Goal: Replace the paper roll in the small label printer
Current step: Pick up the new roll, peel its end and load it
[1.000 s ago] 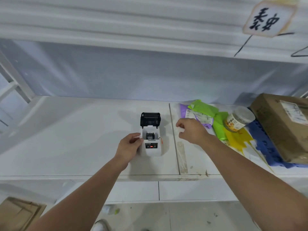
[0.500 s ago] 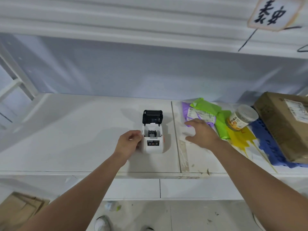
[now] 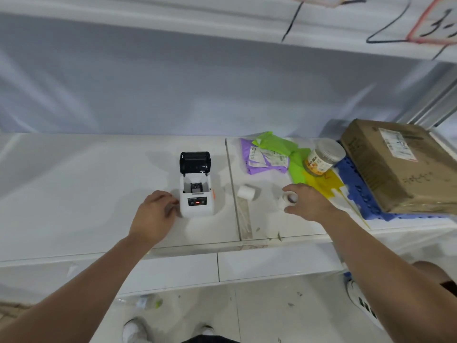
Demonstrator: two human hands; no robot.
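White shelf: one printer, two rolls.

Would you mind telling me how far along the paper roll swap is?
Done: printer lid open, bay apparently empty, one roll lying beside it. In hand: right hand closing on a second roll; left hand steadies the printer. Left: load a roll, close the lid.

Printer: small white body, black lid hinged open and standing upright at the rear; roll bay exposed; red indicator on front panel.
Paper roll A: white, lying on its side, right of printer.
Paper roll B: white, hollow core visible, further right.
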